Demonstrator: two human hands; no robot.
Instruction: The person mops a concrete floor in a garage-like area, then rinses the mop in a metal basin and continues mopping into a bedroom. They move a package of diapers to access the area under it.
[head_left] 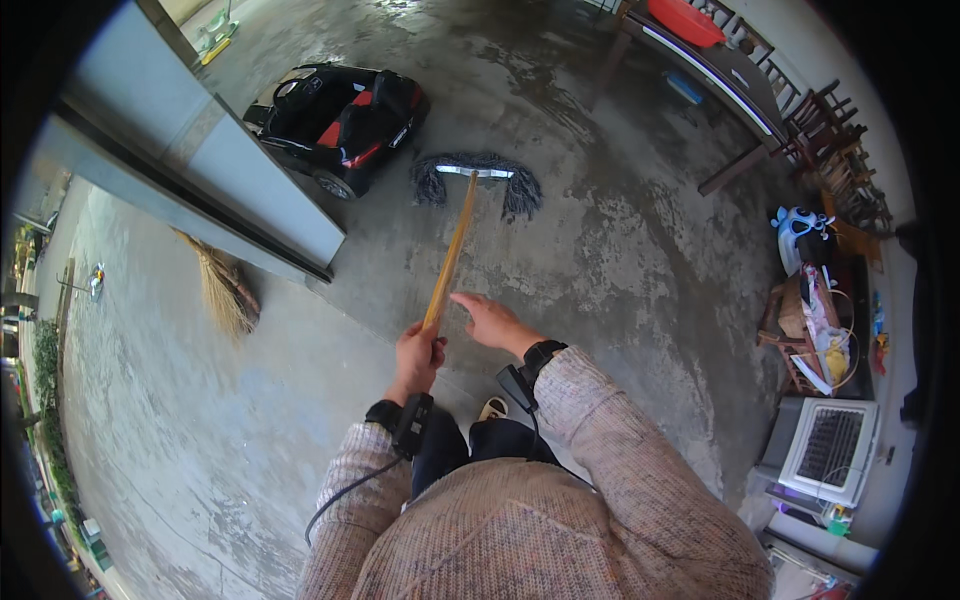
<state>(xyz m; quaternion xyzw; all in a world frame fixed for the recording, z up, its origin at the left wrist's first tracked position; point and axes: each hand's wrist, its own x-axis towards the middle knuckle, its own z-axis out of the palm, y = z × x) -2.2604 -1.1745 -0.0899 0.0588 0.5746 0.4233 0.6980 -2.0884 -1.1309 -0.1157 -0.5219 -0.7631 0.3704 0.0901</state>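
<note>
A mop with a wooden handle [455, 250] stretches away from me across the concrete floor. Its grey string head [524, 190] hangs from a pale metal clamp and lies spread on the damp floor. My left hand [415, 360] is wrapped round the handle near its upper end. Just right of the handle, my right hand [490, 322] has its fingers stretched out, the index fingertip close beside the wood; whether it touches I cannot tell. Both wrists carry black straps with small devices.
Left of the mop head stands a black ride-on toy car [340, 125] with red seats. A door panel [250, 170] juts in at left, with a straw broom [222, 285] by it. At right are a dark table [715, 75], chairs [825, 140] and a white appliance [828, 452].
</note>
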